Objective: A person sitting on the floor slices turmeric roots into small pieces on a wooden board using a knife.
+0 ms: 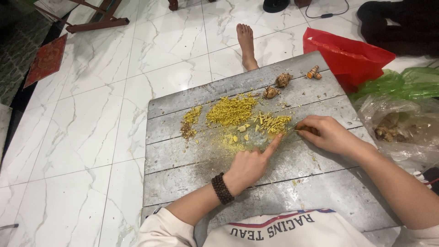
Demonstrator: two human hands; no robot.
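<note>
Head view looks down on a grey, worn wooden board [192,178] laid flat on a white marble-patterned tile floor [82,137]. Left hand [249,167], with a dark beaded bracelet [222,188] on its wrist, rests on the board with the forefinger stretched out and the other fingers curled in; the fingertip touches the near edge of a small heap of yellow root slivers [270,122]. Right hand [327,134] lies just right of that heap, fingers closed around a dark handle, and a thin blade [289,133] seems to run from it toward the left fingertip, though it is too faint to tell clearly. Left of the slivers sits a larger pile of finely chopped yellow root [231,111], and further left a smaller yellow-brown mound of scraps [190,121]. At the far edge of the board lie two knobbly brown root pieces [278,85] and, well apart near the corner, a small orange root piece [313,72]. Beyond the board's right corner stand a red plastic bag [352,57], a green plastic bag [407,82] and a clear plastic bag [402,128] with more brown roots inside. A bare foot [247,43] rests on the tiles beyond the board.
</note>
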